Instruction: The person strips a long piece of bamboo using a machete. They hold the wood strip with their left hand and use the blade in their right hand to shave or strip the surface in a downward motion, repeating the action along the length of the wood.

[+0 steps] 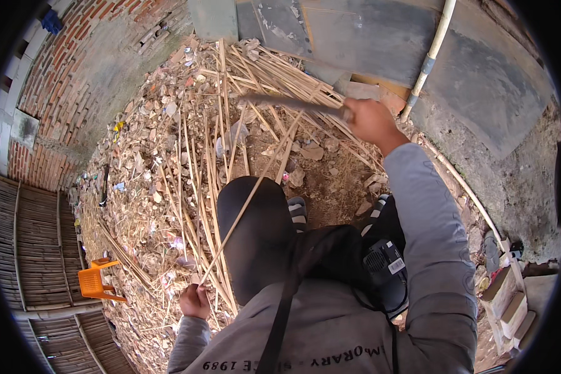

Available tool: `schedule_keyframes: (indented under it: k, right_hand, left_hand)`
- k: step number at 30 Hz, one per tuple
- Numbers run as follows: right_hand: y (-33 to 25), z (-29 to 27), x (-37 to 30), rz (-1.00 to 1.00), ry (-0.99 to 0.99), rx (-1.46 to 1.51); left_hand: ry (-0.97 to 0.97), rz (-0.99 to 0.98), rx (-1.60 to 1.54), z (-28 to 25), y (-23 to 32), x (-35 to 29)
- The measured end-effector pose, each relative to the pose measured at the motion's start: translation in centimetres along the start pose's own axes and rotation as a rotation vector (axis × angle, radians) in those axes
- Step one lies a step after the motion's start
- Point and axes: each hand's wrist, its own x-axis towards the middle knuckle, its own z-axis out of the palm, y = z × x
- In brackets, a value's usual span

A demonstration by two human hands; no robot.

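My left hand (194, 302), low on the left, is closed on one end of a long thin bamboo strip (245, 203). The strip slants up across my dark-clad knee (246, 243) toward the blade. In my right hand (371, 123), raised at the upper right, is the handle of a long dark machete (290, 103). Its blade points left, level across the view, and overlaps the far end of the strip; whether they touch I cannot tell. Loose bamboo strips (193, 181) lie beside my knee, and a denser pile (287, 71) lies beyond the blade.
Rubble and scraps (143, 168) cover the ground. An orange plastic chair (95, 282) stands far left, near a woven bamboo wall (37, 243). A brick wall (68, 93) rises at the upper left. At the upper right, a pale pole (431, 56) leans against grey panels (380, 37).
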Motion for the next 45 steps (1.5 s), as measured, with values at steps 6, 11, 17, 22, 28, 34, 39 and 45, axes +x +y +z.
schedule_keyframes:
  k: [6, 11, 17, 22, 28, 34, 39, 45]
  right_hand:
    - [-1.3, -0.7, 1.0, 0.23, 0.129, 0.026]
    - [-1.8, -0.2, 0.2, 0.172, 0.066, 0.026]
    - [-0.1, 0.5, 0.7, 0.03, 0.044, 0.202]
    - [0.1, 1.3, -0.1, 0.095, 0.025, 0.355]
    - [-5.9, -0.8, -0.5, -0.136, -0.083, -0.01]
    - [0.0, 1.0, 0.7, 0.176, 0.01, 0.091]
    - [-1.4, 1.2, 0.7, 0.232, 0.066, 0.011]
    - [-0.6, 0.7, 0.7, 0.2, 0.092, -0.033]
  left_hand:
    - [-0.095, -0.128, -0.014, -2.4, -0.1, 1.8]
    - [-0.061, -0.07, -0.006, -1.9, -1.0, 0.1]
    - [-0.063, -0.086, 0.005, -1.9, -0.7, -0.5]
    - [-0.059, -0.063, -0.034, -1.4, -1.7, 0.1]
    - [-0.057, -0.07, -0.008, -1.8, -0.1, 0.6]
    - [-0.016, 0.01, 0.044, -3.0, -0.8, 1.7]
    - [-0.114, -0.082, 0.038, -4.6, -0.4, 2.1]
    - [-0.256, -0.038, -0.095, -5.5, -0.2, 4.2]
